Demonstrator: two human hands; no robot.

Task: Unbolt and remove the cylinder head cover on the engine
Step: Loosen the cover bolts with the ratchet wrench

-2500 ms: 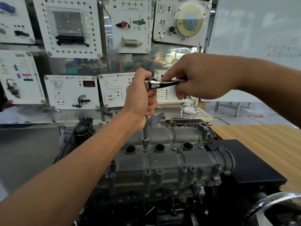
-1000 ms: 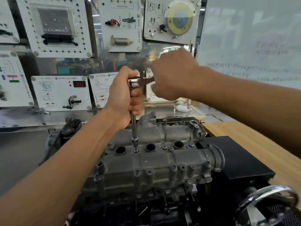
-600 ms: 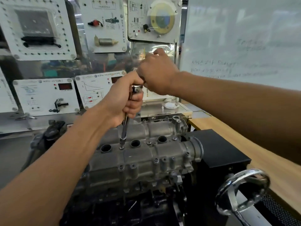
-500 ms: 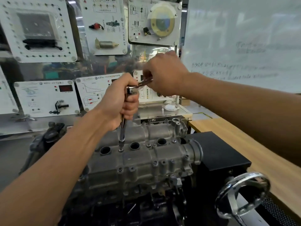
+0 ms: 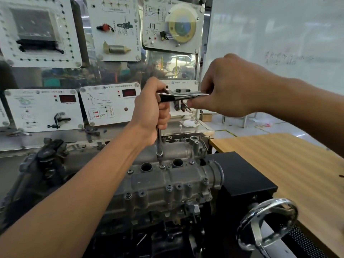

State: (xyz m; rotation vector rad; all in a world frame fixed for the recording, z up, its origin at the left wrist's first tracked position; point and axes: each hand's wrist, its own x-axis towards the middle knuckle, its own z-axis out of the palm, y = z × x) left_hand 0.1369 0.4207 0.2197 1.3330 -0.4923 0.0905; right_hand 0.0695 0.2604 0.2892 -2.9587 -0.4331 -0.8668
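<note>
The grey cast cylinder head cover [image 5: 167, 185] sits on the engine at centre, with round plug holes along its top. A ratchet wrench [image 5: 178, 96] with a long extension bar [image 5: 159, 144] stands upright, its socket on a bolt [image 5: 162, 166] between two plug holes. My left hand [image 5: 151, 110] grips the top of the extension just under the ratchet head. My right hand [image 5: 229, 86] grips the ratchet handle, which points to the right. Several bolts [image 5: 169, 187] line the cover's near edge.
A chrome handwheel [image 5: 268, 222] juts out at the lower right beside a black box [image 5: 242, 175]. A wooden tabletop [image 5: 290, 164] lies to the right. White training panels [image 5: 109, 105] stand close behind the engine. Black engine parts [image 5: 44, 161] sit at the left.
The ratchet handle has swung back and forth and now points right again with my right hand on it. My left hand has stayed on the extension. My view has shifted.
</note>
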